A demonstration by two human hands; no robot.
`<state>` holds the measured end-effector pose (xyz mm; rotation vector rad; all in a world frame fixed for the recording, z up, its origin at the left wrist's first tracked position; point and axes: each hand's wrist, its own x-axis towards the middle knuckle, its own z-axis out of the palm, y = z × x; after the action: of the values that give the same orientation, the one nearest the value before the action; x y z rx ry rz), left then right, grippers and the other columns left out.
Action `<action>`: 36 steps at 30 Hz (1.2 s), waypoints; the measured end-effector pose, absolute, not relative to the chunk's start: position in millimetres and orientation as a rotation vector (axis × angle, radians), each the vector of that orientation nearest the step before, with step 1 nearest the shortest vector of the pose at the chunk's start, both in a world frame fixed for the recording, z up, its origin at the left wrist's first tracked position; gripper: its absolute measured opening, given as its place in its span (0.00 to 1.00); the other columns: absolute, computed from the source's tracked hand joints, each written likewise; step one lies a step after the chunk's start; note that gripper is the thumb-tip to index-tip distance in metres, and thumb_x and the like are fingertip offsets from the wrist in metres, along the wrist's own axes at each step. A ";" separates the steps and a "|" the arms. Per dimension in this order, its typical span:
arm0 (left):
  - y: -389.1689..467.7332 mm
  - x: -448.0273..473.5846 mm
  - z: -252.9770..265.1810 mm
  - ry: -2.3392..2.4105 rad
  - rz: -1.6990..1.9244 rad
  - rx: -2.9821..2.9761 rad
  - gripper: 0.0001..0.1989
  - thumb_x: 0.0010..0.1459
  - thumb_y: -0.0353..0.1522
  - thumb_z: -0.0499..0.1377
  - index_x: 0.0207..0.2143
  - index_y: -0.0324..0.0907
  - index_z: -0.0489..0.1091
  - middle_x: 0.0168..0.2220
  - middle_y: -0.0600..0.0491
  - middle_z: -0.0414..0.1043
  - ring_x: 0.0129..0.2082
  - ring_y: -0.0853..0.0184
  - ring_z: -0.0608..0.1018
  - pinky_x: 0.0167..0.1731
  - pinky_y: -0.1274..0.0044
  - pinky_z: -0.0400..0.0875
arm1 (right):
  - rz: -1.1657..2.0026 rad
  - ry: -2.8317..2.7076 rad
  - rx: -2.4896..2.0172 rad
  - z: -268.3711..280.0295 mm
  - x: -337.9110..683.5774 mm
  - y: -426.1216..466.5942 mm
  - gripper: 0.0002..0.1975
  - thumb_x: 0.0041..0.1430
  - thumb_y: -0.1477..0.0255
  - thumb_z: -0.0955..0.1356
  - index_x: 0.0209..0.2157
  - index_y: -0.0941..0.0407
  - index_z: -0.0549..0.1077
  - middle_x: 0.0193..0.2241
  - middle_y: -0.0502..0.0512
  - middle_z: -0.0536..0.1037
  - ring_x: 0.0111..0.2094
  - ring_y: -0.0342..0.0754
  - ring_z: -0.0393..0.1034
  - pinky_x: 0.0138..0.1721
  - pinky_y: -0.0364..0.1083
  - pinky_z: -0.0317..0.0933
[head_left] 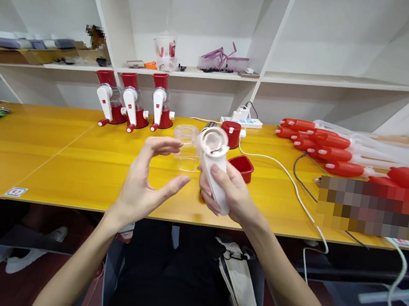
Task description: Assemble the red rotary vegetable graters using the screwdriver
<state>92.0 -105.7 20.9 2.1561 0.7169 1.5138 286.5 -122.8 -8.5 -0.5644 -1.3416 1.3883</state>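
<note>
My right hand (235, 193) is wrapped round a white crank handle (216, 173), its round hollow end tilted up and away from me. To the left of it, my left hand (146, 177) is raised with thumb and fingers apart, holding nothing. Just beyond the hands, a clear plastic housing (187, 137) stands on the table. A red base (231, 135) lies behind the handle, and a red square hopper (243, 167) rests to its right. Part of a metal grater drum (211, 124) shows behind the handle. Something orange under my right hand is mostly hidden.
Several assembled red and white rotary graters, including one (162, 102), line the back of the yellow table (80, 175). A power strip (246, 122) with a white cable (284, 163) lies behind. Red-handled items in clear bags (332, 154) are piled right, below the white shelves (339, 84).
</note>
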 end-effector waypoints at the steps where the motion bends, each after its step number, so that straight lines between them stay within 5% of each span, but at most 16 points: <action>1: -104.8 92.2 20.9 0.660 1.485 2.174 0.27 0.58 0.40 0.67 0.57 0.46 0.64 0.58 0.46 0.70 0.58 0.59 0.75 0.60 0.65 0.69 | 1.455 -1.388 -0.548 -9.3 287.8 -123.4 0.19 0.65 0.53 0.64 0.40 0.55 0.60 0.20 0.40 0.64 0.11 0.33 0.54 0.11 0.35 0.50; 4: -101.8 94.1 18.7 0.460 1.344 2.135 0.33 0.57 0.36 0.69 0.62 0.47 0.61 0.63 0.45 0.67 0.62 0.58 0.72 0.63 0.65 0.67 | 1.606 -1.526 -0.540 -11.1 289.7 -126.7 0.20 0.66 0.52 0.62 0.40 0.56 0.60 0.20 0.40 0.64 0.11 0.32 0.53 0.10 0.34 0.47; 12: -103.7 94.8 12.9 0.300 1.210 2.018 0.27 0.57 0.30 0.69 0.58 0.48 0.68 0.50 0.51 0.77 0.49 0.66 0.80 0.51 0.76 0.74 | 1.830 -1.622 -0.497 -17.4 286.0 -126.1 0.21 0.67 0.50 0.61 0.38 0.56 0.58 0.21 0.41 0.64 0.12 0.32 0.54 0.11 0.35 0.50; 30: -110.3 91.2 17.3 0.255 1.211 2.236 0.24 0.60 0.31 0.67 0.57 0.48 0.66 0.51 0.52 0.73 0.49 0.66 0.76 0.50 0.75 0.71 | 1.522 -1.785 -0.529 -6.8 286.6 -133.3 0.22 0.66 0.50 0.61 0.35 0.57 0.59 0.22 0.42 0.60 0.18 0.31 0.52 0.18 0.34 0.50; 36: -111.9 91.2 17.8 0.306 1.209 2.276 0.24 0.62 0.30 0.64 0.59 0.48 0.64 0.51 0.51 0.72 0.50 0.65 0.75 0.53 0.72 0.70 | 1.502 -1.736 -0.511 -11.2 284.5 -131.9 0.23 0.66 0.51 0.62 0.43 0.58 0.61 0.21 0.41 0.58 0.18 0.32 0.52 0.17 0.35 0.48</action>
<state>91.2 -111.9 17.8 2.2755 0.3059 1.2093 284.5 -131.9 -11.2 -0.5106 -1.7362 1.5023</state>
